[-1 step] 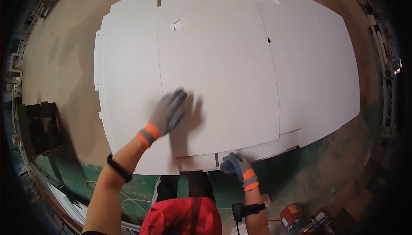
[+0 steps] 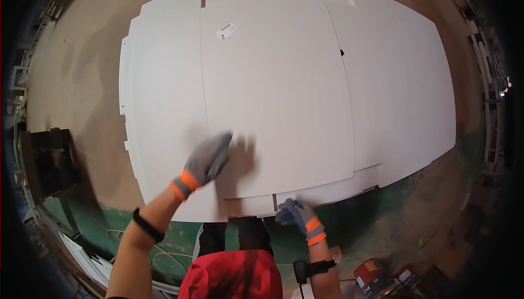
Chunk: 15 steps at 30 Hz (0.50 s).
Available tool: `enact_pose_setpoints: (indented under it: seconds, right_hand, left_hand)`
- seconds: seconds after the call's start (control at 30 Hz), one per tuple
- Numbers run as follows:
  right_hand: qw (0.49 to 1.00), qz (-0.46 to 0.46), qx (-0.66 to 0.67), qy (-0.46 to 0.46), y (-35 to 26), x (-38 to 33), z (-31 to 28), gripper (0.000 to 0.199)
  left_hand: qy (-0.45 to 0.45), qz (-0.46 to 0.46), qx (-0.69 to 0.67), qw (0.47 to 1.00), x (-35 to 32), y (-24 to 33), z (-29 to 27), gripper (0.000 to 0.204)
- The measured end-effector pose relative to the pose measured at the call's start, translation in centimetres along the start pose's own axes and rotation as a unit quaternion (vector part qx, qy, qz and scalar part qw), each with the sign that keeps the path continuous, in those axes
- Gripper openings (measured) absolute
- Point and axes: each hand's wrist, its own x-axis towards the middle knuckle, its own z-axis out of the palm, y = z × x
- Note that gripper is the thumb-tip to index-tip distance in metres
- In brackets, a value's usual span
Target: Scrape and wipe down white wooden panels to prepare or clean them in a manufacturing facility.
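Big white panels (image 2: 284,97) stacked and overlapping flat on the brown floor (image 2: 76,81). Left hand (image 2: 206,161) spread open, palm pressing the top sheet. Right hand (image 2: 295,213) pinching the near edge of a lower panel. Looks mid-alignment: mostly laid out, edges not flush, some shifting probably left.

Your white panels (image 2: 273,91): smooth, matt board, small paper label (image 2: 226,30) on top sheet. Your gloves: grey knit cloth, orange cuffs, on left hand (image 2: 204,162) and right hand (image 2: 297,216). Floor (image 2: 76,81): dusty, rough brown surface.
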Motion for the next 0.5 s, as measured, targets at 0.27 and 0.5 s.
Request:
enact_pose_setpoints:
  seconds: [0.27,0.5]
  right_hand:
    - [0.886,0.071,-0.361,-0.283,15.3,0.0,5.1,0.044]
    - [0.915,0.261,-0.266,-0.155,10.3,-3.5,15.9,0.045]
  left_hand:
    - [-0.302,-0.448,-0.091,0.836,-29.6,12.0,-1.2,0.075]
    - [-0.156,-0.603,-0.22,0.751,-44.8,13.5,0.2,0.081]
